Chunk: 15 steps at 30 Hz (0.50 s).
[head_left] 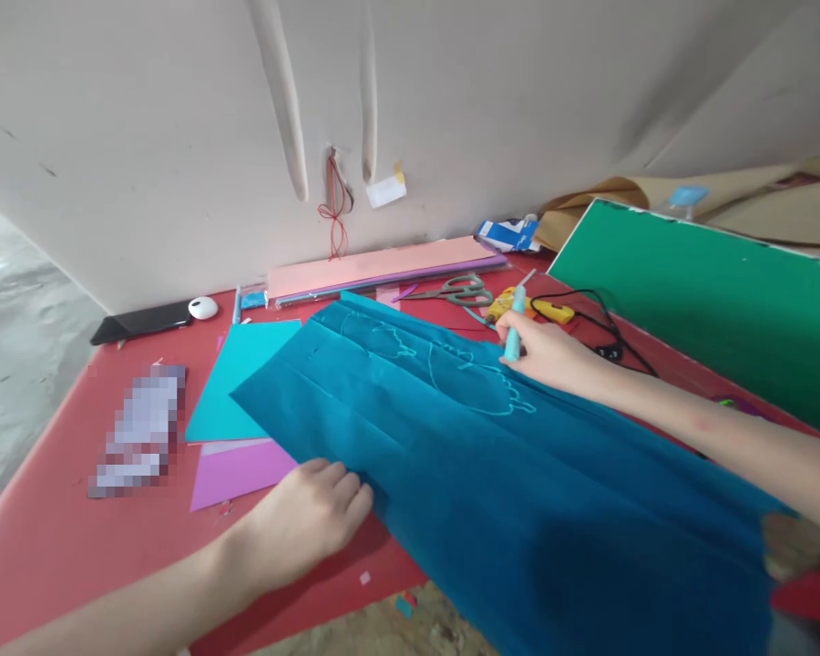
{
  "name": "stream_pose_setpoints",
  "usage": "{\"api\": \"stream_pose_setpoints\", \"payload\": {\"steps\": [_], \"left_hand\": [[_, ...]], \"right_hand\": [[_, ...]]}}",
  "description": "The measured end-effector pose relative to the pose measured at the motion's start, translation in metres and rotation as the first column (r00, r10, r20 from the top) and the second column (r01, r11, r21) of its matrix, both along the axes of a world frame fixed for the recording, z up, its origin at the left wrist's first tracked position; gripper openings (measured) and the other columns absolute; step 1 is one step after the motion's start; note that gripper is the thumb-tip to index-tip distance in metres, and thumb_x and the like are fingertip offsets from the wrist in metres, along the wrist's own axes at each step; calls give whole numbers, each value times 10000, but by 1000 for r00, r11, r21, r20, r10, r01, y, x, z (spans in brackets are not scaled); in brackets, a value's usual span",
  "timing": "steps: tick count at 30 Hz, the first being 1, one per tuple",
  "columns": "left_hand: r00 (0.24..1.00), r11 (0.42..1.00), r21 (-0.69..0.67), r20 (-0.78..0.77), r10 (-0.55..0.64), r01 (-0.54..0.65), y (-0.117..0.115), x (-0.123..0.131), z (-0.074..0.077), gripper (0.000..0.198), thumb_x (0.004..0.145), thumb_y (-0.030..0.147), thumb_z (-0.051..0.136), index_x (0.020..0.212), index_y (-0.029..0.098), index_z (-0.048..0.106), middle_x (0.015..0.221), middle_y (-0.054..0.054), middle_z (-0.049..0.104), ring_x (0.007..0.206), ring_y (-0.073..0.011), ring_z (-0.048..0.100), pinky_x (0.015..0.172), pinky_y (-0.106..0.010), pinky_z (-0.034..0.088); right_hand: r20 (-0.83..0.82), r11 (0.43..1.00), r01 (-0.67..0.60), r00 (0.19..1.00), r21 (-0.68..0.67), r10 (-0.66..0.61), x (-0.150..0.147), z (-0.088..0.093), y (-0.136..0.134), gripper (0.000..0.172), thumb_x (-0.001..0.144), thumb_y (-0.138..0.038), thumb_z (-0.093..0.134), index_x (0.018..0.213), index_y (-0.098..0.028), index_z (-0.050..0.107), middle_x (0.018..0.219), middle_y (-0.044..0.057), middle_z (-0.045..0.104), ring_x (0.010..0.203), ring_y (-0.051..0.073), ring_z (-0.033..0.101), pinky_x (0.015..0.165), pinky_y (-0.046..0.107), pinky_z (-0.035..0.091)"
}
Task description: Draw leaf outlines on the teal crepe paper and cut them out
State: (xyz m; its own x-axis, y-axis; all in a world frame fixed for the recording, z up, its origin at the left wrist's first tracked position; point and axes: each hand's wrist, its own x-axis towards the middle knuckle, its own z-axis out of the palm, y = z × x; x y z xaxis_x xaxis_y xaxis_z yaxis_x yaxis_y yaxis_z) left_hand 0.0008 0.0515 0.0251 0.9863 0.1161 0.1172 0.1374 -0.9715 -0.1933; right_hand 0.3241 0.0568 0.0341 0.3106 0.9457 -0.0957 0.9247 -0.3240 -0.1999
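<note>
head view: the large blue sheet (465, 492) lies slantwise across the red table (47, 474), one corner over a turquoise sheet (225, 392) near the left edge, its other end running out past the table's near edge, as far as i can make out. the right hand (547, 355) pinches a pale marker (512, 344) near the blue sheet's far edge, beside pale outlines (478, 410); whether the tip touches is hidden from me. the left hand (314, 506) sits curled at the blue sheet's near edge, and i can't tell whether its fingers grip or only rest there. what i'd worry about is that overhang: its weight could drag everything toward the table's near edge and send a line astray, should the left hand lift. the lengthwise folds might make the tip skip, and a wrist brushing fresh strokes could smear them. toward the table's far edge lie scissors (475, 293) and a yellow tool (553, 312); the black cord (608, 319) beside them could snag the right forearm.
</note>
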Motion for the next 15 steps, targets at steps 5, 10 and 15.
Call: {"api": "stream_pose_setpoints", "payload": {"steps": [5,10,15], "left_hand": [[999,999,-46,47,12,-9,-40,14,-3,168,854,126,441,736,134,561,598,-37,539,487,-175,488,405,-296,363],[991,992,-122,132,22,-6,-60,15,-9,286,931,219,342,814,119,583,648,-57,580,523,-167,517,437,-288,416],[978,981,-191,194,74,-36,-19,-22,3,351,969,171,229,921,143,576,863,-87,661,765,-164,615,704,-284,504]], "right_hand": [[11,1000,-14,1000,-5,14,-5,0,-9,171,891,-297,553,1015,-184,583,906,21,613,745,136,608,635,282,509],[-27,985,-22,999,170,27,-9,2,-12,202,726,-184,709,715,-195,508,577,-47,505,517,123,487,471,249,331],[-205,870,-36,966,492,156,-35,28,-16,356,769,-403,605,602,-242,335,484,-19,459,489,178,496,488,305,313]]}}
